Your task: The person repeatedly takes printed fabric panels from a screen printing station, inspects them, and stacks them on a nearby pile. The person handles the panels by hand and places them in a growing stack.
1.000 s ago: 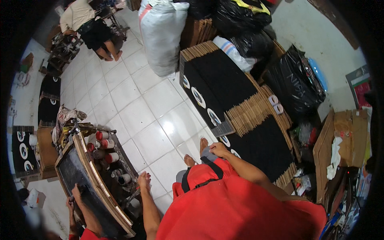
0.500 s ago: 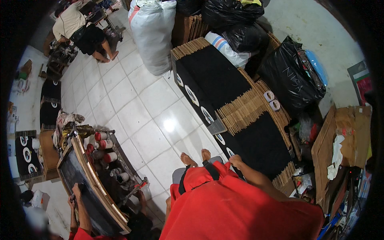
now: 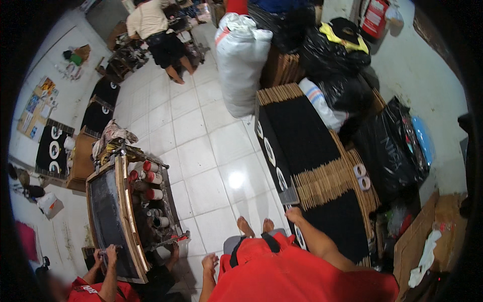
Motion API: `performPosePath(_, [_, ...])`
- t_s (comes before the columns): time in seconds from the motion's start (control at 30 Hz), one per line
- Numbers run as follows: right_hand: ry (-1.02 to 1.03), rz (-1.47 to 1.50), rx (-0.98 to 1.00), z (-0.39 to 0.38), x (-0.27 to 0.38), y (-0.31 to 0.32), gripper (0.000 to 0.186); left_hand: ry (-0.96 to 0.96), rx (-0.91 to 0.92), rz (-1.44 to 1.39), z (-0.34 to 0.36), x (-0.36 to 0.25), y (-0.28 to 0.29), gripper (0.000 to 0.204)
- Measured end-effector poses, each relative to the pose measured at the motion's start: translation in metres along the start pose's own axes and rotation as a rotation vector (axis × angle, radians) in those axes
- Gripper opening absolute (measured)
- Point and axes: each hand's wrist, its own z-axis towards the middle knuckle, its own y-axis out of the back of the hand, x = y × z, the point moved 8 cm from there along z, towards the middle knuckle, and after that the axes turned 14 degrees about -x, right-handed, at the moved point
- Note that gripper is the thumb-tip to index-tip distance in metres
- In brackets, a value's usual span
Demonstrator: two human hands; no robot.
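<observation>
White square tiles make up the floor [image 3: 196,156], with a bright glare patch on them. A tall white sack [image 3: 244,70] stands upright there. Left of the sack, apart from it, another person's bare feet [image 3: 175,75] rest on the tiles. Nearer the viewer than the sack, the wearer's bare feet [image 3: 245,229] stand side by side. Nearer and farther left of the sack, a low shelf carries cans [image 3: 155,194], several red and white. Right of the sack runs a row of black panels [image 3: 302,131] with brown edges; its support is hidden.
</observation>
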Motion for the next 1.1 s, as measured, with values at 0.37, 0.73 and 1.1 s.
performPosePath(0.37, [0.564,-0.622,0.471,-0.044,-0.025,-0.057,0.040,-0.448,0.057,1.103,0.035,0.153,-0.027,0.045])
performPosePath(0.73, [0.348,-0.024,0.187,-0.013,0.140,-0.013,0.019,-0.562,-0.033,0.813,0.054,0.045,-0.036,0.047])
performPosePath(1.1, [2.066,0.956,0.226,-0.381,0.655,0.333,0.017,-0.158,0.017,0.404,0.141,-0.023,-0.007,0.031])
